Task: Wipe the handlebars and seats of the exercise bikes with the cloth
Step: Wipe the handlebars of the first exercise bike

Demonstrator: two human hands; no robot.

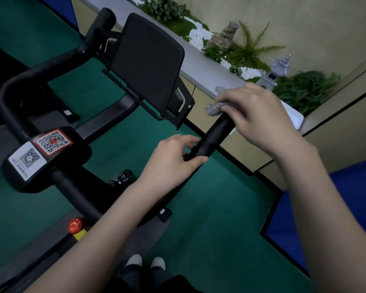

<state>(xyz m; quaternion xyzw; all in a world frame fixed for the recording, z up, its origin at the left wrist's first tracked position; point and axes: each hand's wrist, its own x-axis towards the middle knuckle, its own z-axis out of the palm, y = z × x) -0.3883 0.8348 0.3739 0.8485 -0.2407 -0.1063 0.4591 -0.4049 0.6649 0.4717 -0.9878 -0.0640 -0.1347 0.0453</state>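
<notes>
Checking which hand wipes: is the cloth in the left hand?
No, the right hand holds the grey cloth on the handlebar end, while the left hand grips that handlebar bare.

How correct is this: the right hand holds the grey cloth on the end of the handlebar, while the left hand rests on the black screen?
One point is wrong. In the head view the left hand is not on the black screen; it grips the same handlebar lower down. The right hand does hold the grey cloth on the handlebar's end.
</notes>
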